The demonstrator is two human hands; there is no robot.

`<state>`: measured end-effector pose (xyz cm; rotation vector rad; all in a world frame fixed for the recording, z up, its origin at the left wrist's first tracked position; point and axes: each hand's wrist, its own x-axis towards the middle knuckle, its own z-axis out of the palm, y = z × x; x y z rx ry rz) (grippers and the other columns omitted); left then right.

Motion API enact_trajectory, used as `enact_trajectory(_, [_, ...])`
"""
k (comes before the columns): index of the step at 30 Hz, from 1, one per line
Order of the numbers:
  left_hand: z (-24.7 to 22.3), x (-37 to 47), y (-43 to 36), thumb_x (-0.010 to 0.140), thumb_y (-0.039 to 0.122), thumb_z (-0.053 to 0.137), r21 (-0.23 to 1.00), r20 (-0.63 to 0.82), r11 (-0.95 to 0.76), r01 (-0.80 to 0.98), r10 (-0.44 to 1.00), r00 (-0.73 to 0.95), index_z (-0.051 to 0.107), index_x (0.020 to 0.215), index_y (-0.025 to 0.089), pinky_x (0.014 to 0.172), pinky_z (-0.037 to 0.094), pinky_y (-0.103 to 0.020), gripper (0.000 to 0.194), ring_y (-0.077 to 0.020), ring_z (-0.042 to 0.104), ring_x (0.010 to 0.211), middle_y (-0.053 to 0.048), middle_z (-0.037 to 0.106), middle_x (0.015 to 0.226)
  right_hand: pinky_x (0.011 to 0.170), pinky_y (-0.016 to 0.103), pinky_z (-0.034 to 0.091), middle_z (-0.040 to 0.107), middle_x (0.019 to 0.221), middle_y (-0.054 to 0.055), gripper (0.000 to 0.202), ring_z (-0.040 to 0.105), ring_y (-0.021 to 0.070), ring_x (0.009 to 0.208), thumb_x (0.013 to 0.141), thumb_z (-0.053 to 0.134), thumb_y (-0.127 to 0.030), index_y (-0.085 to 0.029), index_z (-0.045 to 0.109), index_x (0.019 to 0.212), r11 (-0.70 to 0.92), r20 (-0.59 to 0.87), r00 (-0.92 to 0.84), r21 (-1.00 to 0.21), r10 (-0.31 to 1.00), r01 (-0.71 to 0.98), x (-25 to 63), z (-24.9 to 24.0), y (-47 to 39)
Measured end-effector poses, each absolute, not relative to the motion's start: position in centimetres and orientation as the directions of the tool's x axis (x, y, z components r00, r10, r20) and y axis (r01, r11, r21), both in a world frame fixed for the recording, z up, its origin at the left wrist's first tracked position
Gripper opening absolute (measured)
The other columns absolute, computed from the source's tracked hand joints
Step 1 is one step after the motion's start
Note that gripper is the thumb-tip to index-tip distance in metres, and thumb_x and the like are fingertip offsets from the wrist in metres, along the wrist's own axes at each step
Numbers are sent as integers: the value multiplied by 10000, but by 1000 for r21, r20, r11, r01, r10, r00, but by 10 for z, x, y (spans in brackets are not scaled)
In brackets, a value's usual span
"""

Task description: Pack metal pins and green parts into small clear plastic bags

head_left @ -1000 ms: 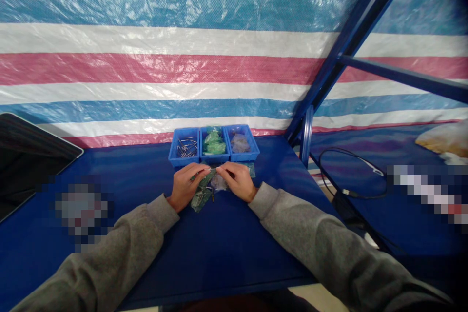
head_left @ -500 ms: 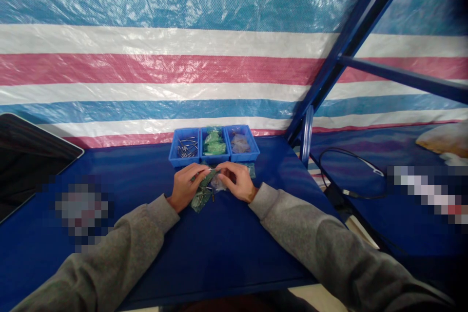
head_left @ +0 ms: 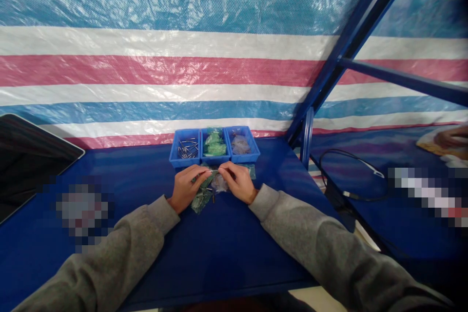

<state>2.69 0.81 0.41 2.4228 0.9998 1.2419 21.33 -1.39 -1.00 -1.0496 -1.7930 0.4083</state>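
My left hand (head_left: 187, 186) and my right hand (head_left: 238, 181) meet over the table, fingertips pinched. Between them runs a thin, pale, rod-like piece (head_left: 213, 170), too small to name exactly. Just below it lie a green plastic bag with slim metal pieces (head_left: 201, 201) and a clear plastic bag (head_left: 219, 184), both partly hidden by my fingers. A short dark pin (head_left: 214, 198) lies near the bags. Another flat green bag (head_left: 251, 171) shows behind my right hand.
Three blue bins stand behind my hands: the left bin (head_left: 185, 161) holds metal rods, the middle bin (head_left: 215, 159) green bags, the right bin (head_left: 245, 158) clear bags. A dark screen-like panel (head_left: 32, 165) stands left. A blue metal frame (head_left: 329, 66) and black cable (head_left: 321, 165) are right.
My fingertips have drawn slightly apart, showing more of the thin piece between them. A person's hand has appeared at the far right edge.
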Motion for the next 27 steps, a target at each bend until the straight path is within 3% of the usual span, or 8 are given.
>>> enact_trajectory(13, [7,27,5,845,236,538,494,664,-777,390,627,408,656,974,194,754,502,-257,180,-135,624,815,-37,680,895,635,234,411,623,698,21,255,561,132,642,897,455,-343,-184,628,797,584,586,-175,-641,792,498,213,-15,-10])
enact_trajectory(27, [11,27,2,889,241,455,585,549,-656,477,753,362,629,980,197,669,465,-178,201,-84,625,654,15,678,786,611,228,403,613,668,16,256,554,124,614,886,477,-334,-174,637,765,576,607,-116,-651,786,495,212,-14,-11])
